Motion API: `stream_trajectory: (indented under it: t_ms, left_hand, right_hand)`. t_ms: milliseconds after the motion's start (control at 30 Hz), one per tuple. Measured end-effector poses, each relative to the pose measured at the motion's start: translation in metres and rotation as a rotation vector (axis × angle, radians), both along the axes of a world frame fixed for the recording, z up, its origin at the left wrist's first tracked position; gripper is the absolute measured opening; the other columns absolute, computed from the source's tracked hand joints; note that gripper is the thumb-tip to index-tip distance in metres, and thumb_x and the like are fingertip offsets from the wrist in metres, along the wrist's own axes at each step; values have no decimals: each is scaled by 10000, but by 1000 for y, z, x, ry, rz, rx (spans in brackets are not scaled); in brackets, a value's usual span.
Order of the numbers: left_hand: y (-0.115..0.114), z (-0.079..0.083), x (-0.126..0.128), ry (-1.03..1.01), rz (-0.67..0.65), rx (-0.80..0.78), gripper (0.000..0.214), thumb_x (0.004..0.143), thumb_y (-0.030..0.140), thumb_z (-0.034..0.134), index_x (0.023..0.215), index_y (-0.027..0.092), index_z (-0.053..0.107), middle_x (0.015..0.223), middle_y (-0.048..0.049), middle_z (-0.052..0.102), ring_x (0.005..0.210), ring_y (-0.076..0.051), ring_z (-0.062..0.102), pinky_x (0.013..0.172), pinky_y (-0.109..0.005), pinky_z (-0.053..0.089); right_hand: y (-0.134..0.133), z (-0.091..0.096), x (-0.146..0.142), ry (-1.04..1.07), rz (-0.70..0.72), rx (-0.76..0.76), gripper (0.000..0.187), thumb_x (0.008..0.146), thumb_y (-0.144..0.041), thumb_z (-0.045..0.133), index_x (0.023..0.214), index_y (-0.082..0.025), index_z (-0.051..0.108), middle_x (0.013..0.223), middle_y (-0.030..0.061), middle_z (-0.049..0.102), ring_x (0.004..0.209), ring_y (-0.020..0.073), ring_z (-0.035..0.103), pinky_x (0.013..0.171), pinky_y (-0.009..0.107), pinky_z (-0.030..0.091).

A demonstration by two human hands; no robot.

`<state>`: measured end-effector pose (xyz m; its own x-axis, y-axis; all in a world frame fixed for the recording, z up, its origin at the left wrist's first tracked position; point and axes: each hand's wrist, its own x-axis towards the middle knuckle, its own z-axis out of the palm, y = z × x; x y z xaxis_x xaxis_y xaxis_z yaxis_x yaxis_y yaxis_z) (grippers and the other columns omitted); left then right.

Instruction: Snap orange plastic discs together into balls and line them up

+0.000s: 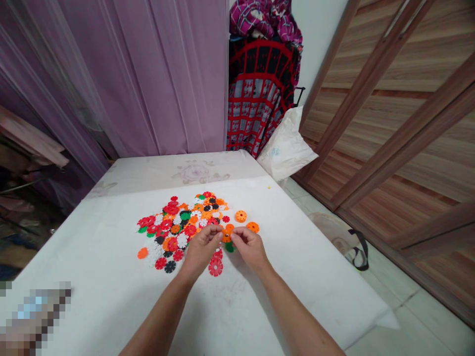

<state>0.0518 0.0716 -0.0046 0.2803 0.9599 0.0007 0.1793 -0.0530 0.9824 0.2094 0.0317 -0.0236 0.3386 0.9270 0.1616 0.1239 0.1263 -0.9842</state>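
A pile of flat plastic flower-shaped discs in red, orange, white, black and green lies spread on a white-covered table. My left hand and my right hand meet at the pile's near right edge. Both pinch orange discs held between their fingertips, with a green disc just below. A red disc lies on the cloth under my wrists. Two loose orange discs rest to the right of the pile.
Purple curtains hang behind the table. A red and black checked cloth and a white bag stand at the back right. A wooden panelled wall runs along the right, with a bag on the tiled floor.
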Motion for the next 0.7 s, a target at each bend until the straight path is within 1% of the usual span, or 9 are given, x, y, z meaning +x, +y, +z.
stream_trajectory:
  t_ms: [67, 167, 267, 333, 367, 433, 533, 600, 700]
  left_hand:
    - [5, 0, -8, 72, 62, 100, 388, 784, 477, 609, 1068, 223, 679, 1041, -75, 710, 898, -203, 670, 767, -336, 556]
    - [15, 0, -37, 245, 257, 365, 384, 834, 435, 542, 1143, 233, 648, 1179, -87, 668, 1056, -233, 636, 918, -396, 524]
    - [22, -3, -77, 399, 397, 615, 338, 859, 387, 509, 1138, 248, 642, 1212, -85, 655, 1152, -245, 595, 1053, -428, 440]
    - [21, -6, -103, 466, 486, 707, 321, 870, 371, 497, 1128, 247, 642, 1241, -89, 642, 1181, -252, 578, 1077, -442, 417]
    - [20, -8, -114, 491, 532, 729, 323, 869, 370, 501, 1133, 246, 641, 1253, -92, 634, 1186, -257, 573, 1071, -444, 422]
    - [17, -12, -131, 536, 604, 709, 341, 873, 355, 502, 1171, 250, 630, 1309, -92, 602, 1200, -261, 564, 1045, -436, 443]
    - [15, -20, -146, 579, 699, 606, 356, 872, 353, 499, 1191, 261, 626, 1361, -83, 570, 1146, -267, 588, 885, -401, 523]
    - [16, -24, -150, 590, 716, 554, 361, 870, 359, 497, 1191, 258, 629, 1365, -82, 568, 1106, -262, 603, 824, -384, 533]
    - [22, -30, -154, 602, 685, 518, 387, 872, 375, 484, 1201, 230, 626, 1373, -92, 558, 1136, -259, 589, 881, -391, 520]
  right_hand:
    - [5, 2, 22, 39, -114, -9, 322, 705, -499, 692, 782, -187, 712, 603, -6, 627, 535, 128, 523, 531, 270, 462]
    - [13, -1, 60, 6, -275, -49, 423, 671, -550, 668, 861, -175, 717, 701, 19, 677, 605, 152, 567, 584, 288, 490]
    - [16, -12, 86, -129, -308, -153, 426, 676, -526, 611, 888, -170, 714, 647, 0, 651, 587, 155, 560, 601, 294, 480]
    - [16, -20, 91, -183, -298, -196, 419, 691, -513, 571, 888, -171, 711, 692, 16, 677, 624, 168, 589, 635, 304, 489]
    - [15, -23, 91, -201, -296, -213, 417, 697, -510, 556, 889, -173, 710, 725, 27, 693, 651, 176, 605, 654, 309, 494]
    - [15, -27, 90, -237, -299, -245, 416, 708, -507, 540, 895, -177, 711, 770, 39, 711, 694, 190, 628, 686, 319, 499]
    - [14, -28, 87, -310, -303, -278, 397, 730, -498, 525, 902, -194, 715, 795, 31, 718, 738, 199, 643, 730, 330, 498]
    - [14, -28, 86, -367, -311, -282, 377, 745, -487, 514, 895, -206, 714, 814, 26, 719, 756, 198, 644, 758, 336, 499]
    - [14, -28, 86, -455, -345, -270, 361, 763, -468, 501, 890, -203, 712, 883, 40, 713, 757, 189, 637, 789, 345, 503]
